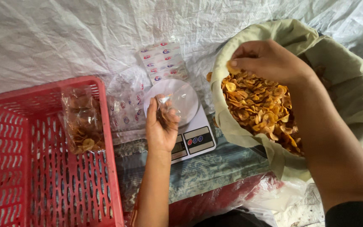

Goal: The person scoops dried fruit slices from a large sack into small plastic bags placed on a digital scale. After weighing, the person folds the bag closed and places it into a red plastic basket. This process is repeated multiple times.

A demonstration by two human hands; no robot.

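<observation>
Over the white scale (190,130), my left hand (159,126) grips a small clear bag (167,111) of chips. My right hand (269,61) pinches golden chips (261,105) inside the green-lined sack (349,84); a filled bag (82,126) lies in the red basket (5,168).

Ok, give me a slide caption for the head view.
Left hand holds a small clear bag over a scale; right hand picks chips.

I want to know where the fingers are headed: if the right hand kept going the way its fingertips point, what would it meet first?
Probably the heap of golden-yellow fried chips just under the right hand; depth is unclear.
</observation>
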